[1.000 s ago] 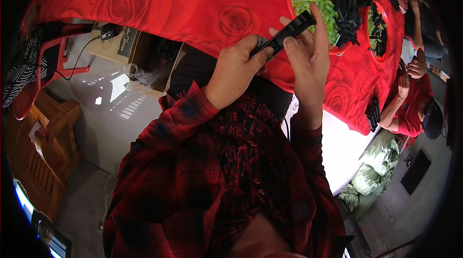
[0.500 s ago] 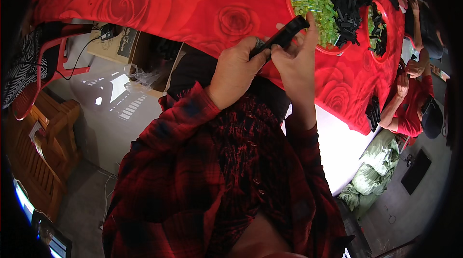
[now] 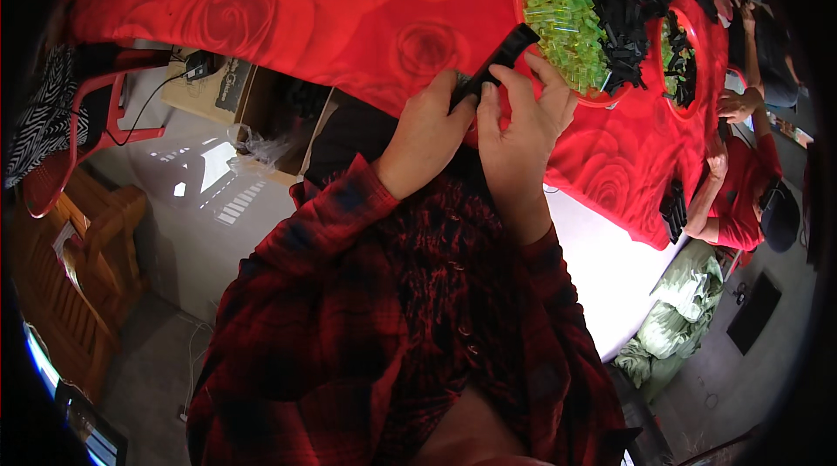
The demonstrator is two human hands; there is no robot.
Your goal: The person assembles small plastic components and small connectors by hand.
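Note:
My left hand (image 3: 425, 136) is closed round the lower end of a long black plastic piece (image 3: 509, 49), which slants up to the right above the red cloth's near edge. Close against the piece's right side is my right hand (image 3: 526, 130), its index fingertip on it and the thumb just below. The other right-hand fingers are bent and stand apart. Whether a small part sits between my fingers is hidden. Beyond my right hand stands a red basin (image 3: 597, 102) of small clear yellow-green pieces (image 3: 562, 30) and black plastic parts (image 3: 621, 26).
A smaller red basin (image 3: 695, 47) holds similar parts. Black pieces (image 3: 674, 209) lie at the right edge of the rose-patterned cloth (image 3: 235, 8). Another person in a red shirt (image 3: 741, 183) works there. A cardboard box (image 3: 228, 91) and red chair (image 3: 78, 117) stand left; pale sacks (image 3: 680, 309) lie right.
My right hand has come down and left, its raised index finger now bent onto the black piece. The piece's upper end has shifted slightly left. My left hand keeps its hold.

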